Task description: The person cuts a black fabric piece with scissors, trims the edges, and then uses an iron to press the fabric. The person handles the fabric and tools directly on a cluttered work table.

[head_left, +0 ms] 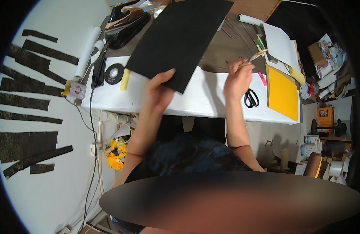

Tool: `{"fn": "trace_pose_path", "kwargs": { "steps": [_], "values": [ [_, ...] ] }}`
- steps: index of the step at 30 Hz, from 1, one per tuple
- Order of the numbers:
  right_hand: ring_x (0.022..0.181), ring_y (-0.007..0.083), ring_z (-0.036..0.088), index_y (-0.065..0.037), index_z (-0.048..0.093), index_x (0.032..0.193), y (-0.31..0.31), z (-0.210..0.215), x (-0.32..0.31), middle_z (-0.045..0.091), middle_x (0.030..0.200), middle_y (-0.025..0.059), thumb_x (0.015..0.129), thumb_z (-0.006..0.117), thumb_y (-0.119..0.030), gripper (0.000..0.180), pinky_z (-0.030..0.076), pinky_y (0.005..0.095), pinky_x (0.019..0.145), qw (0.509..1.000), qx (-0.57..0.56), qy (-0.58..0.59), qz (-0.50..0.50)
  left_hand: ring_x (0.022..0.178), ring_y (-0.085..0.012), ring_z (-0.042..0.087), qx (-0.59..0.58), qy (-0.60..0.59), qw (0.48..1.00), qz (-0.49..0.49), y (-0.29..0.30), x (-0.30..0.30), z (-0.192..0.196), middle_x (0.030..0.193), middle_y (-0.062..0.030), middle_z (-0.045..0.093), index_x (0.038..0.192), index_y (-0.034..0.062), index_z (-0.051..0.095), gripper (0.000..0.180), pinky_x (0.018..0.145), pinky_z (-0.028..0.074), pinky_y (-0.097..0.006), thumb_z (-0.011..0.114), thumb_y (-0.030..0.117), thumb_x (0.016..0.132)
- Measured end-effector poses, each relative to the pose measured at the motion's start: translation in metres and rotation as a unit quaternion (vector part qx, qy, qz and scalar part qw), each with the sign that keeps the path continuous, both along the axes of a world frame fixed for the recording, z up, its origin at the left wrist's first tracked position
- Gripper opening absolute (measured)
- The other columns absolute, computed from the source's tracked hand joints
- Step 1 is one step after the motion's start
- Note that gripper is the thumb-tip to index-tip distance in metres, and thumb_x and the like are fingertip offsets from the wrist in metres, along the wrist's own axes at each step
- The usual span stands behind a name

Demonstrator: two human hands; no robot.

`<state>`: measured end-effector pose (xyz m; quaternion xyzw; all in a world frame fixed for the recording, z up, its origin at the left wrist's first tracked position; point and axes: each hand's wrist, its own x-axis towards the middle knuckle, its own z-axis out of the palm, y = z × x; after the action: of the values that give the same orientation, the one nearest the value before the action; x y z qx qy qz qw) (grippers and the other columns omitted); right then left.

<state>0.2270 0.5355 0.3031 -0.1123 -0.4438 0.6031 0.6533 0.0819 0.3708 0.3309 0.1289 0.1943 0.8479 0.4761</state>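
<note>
A large black sheet (176, 39), stiff-looking, is tilted up over the table. My left hand (159, 91) is closed on its near edge, with the thumb on top and the fingers hidden underneath. Right of the sheet, my right hand (238, 80) is raised over the table's front part. Its fingers are closed around a slim, pale tool (255, 57) that points away to the right; I cannot make out its exact kind. Black-handled scissors (251, 98) lie just below that hand. A pink marker-like item (262, 79) rests close by.
White cloth (195, 103) covers the table's front. A yellow sheet (282, 93) and white paper (280, 43) lie at right. At left are a black disc (114, 73), a yellow strip (125, 80) and a glossy black iron-like machine (127, 25). Black strips (27, 142) hang on the wall.
</note>
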Motion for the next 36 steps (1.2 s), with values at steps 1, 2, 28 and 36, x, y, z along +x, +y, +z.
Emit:
{"fn": "trace_pose_path", "kwargs": {
  "steps": [1,2,28,36],
  "values": [
    [0.064,0.0086,0.035,-0.008,0.044,0.085,0.020,0.011,0.007,0.041,0.068,-0.0019,0.101,0.042,-0.024,0.023,0.033,0.0250,0.065,0.999,0.019,-0.025,-0.014,0.112,-0.0297,0.056,-0.012,0.033,0.999,0.004,-0.009,-0.008,-0.003,0.120,-0.0171,0.057,0.126,-0.0044,0.048,0.048,0.101,0.043,-0.042,0.054,-0.006,0.078],
    [0.064,0.0081,0.034,-0.008,0.045,0.083,0.041,0.024,0.014,0.040,0.068,-0.0027,0.100,0.044,-0.024,0.023,0.032,0.0244,0.065,0.998,0.037,-0.048,-0.025,0.113,-0.0300,0.056,-0.043,0.070,0.997,0.009,-0.019,-0.018,-0.006,0.121,-0.0173,0.057,0.128,-0.0044,0.046,0.052,0.100,0.044,-0.042,0.053,-0.006,0.077],
    [0.065,0.0048,0.039,-0.008,0.060,0.091,-0.012,0.040,-0.022,0.051,0.076,-0.0029,0.091,0.058,-0.036,0.029,0.031,0.0220,0.060,0.945,-0.056,-0.118,0.300,0.074,-0.0170,0.059,-0.038,0.122,0.990,0.056,0.013,0.010,0.009,0.089,-0.0101,0.064,0.095,-0.0018,0.062,0.016,0.061,0.044,-0.028,0.058,0.013,0.089],
    [0.076,0.0153,0.040,-0.001,0.055,0.087,-0.030,-0.024,-0.006,0.047,0.082,0.0075,0.100,0.039,-0.033,0.039,0.035,0.0301,0.077,0.979,0.151,-0.009,0.138,0.070,-0.0172,0.057,-0.051,-0.048,0.997,0.023,0.014,0.032,0.030,0.088,-0.0111,0.064,0.095,-0.0044,0.063,0.013,0.063,0.046,-0.026,0.058,0.004,0.086]
  ]
}}
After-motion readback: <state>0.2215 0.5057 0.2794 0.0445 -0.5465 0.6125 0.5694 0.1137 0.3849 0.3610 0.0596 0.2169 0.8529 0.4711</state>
